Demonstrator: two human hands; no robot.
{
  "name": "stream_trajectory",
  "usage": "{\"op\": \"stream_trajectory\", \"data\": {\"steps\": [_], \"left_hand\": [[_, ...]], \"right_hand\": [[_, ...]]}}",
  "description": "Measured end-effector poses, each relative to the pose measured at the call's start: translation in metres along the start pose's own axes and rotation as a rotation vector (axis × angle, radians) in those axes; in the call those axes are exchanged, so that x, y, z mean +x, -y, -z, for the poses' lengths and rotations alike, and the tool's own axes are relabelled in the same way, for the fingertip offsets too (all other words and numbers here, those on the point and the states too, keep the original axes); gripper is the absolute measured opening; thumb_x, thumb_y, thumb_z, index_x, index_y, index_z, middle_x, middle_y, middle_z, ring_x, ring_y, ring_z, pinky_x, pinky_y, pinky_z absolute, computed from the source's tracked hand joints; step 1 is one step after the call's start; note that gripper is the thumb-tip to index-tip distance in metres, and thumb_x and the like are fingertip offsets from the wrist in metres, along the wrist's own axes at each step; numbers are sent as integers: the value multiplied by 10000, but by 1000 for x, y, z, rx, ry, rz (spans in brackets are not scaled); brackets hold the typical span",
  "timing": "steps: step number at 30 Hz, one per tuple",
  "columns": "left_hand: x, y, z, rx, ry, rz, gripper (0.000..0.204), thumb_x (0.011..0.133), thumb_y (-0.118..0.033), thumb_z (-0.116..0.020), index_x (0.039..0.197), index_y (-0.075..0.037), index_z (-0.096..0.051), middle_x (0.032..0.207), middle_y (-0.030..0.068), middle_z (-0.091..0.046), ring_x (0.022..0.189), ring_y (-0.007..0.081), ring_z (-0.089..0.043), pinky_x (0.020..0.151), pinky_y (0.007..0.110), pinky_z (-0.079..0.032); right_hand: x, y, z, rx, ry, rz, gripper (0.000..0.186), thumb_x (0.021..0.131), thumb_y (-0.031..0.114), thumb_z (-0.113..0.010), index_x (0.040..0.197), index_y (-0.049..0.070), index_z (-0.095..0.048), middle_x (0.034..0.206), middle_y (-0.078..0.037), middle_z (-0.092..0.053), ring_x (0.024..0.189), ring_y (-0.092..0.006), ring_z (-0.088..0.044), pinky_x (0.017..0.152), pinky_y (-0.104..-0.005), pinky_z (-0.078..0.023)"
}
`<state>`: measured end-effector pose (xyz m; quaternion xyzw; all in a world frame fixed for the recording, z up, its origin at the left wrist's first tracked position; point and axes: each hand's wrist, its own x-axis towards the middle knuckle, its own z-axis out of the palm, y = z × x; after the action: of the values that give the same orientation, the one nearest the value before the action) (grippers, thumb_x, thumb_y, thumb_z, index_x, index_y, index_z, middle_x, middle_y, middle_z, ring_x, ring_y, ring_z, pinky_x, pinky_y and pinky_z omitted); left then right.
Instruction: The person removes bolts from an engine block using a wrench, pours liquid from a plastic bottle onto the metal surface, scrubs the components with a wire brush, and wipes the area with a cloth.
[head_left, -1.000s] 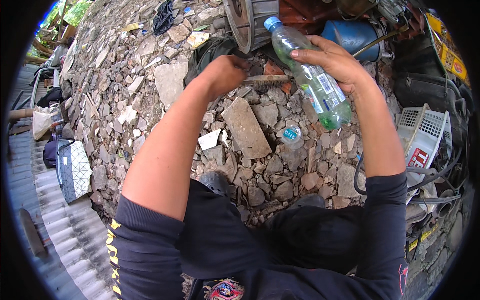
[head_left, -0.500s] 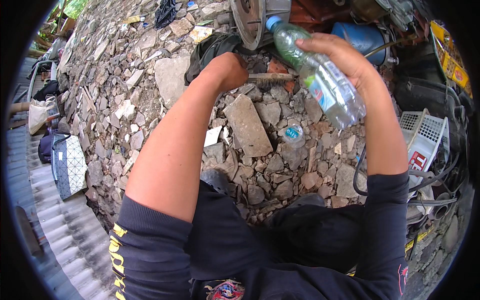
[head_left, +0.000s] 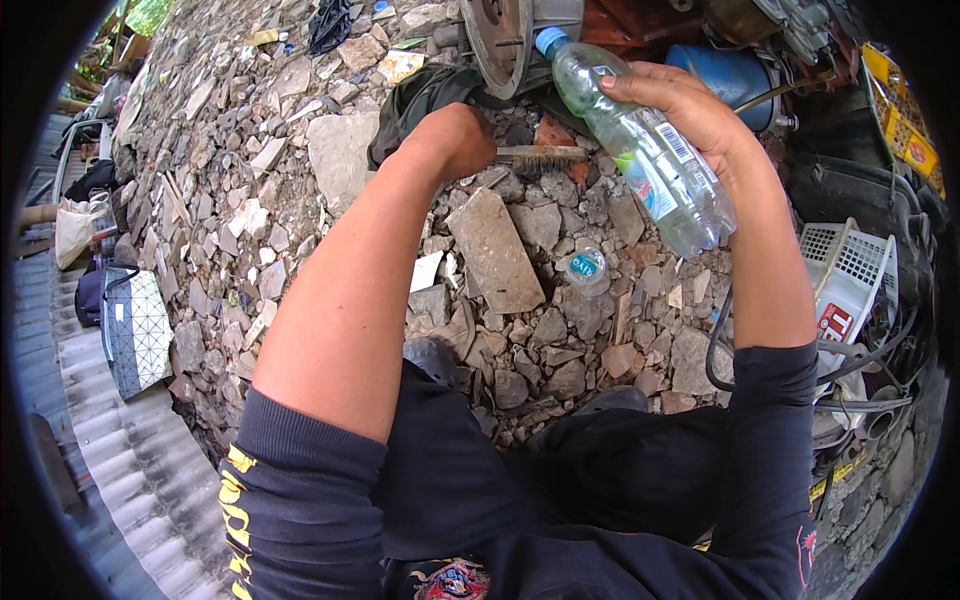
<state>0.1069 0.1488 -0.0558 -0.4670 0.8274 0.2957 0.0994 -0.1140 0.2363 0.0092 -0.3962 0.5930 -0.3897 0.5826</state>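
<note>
A plastic bottle (head_left: 665, 185) with a blue cap is gripped in my right hand (head_left: 690, 115), lying diagonally across my palm with its cap pointing up-left. My left hand (head_left: 455, 140) has curled fingers beside a dark green cloth bundle (head_left: 410, 100); what they hold is hidden. A wooden-backed brush (head_left: 540, 158) with worn bristles extends right from just beside those fingers. Above is a round metal housing (head_left: 500, 45). A flat tan slab (head_left: 495, 250) and a clear plastic cup (head_left: 587, 272) with a teal label lie on the rubble below.
At right are a blue cylinder (head_left: 720, 85), a white plastic crate (head_left: 848, 280), black hoses and yellow crates (head_left: 900, 125). Corrugated sheeting (head_left: 120, 430) runs along the left, with bags (head_left: 135, 335) on it. Broken stone covers the ground; my feet are below.
The bottle and my right hand have shifted slightly rightward, the bottom end more than the cap. My left hand has moved slightly, its fingers looking more tightly curled.
</note>
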Motion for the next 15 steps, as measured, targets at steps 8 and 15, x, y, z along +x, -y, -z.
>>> {"op": "stream_trajectory", "data": {"steps": [8,15], "left_hand": [[3,2,-1,2,-2,2,324,834,-191,-497,1030,-37,-704,1119,212,-644,1062,370,-605,918,399,-491],[4,4,-2,65,40,1,323,834,-185,-494,1024,-32,-706,1119,216,-642,1063,378,-603,911,409,-491]], "right_hand": [[4,0,6,16,37,6,470,848,200,-694,1191,-74,-525,948,-212,-684,749,-230,-718,604,-327,-604],[14,-17,10,-439,-110,5,698,772,350,-750,1250,-104,-523,1035,-237,-659,827,-236,-697,682,-326,-555]]}}
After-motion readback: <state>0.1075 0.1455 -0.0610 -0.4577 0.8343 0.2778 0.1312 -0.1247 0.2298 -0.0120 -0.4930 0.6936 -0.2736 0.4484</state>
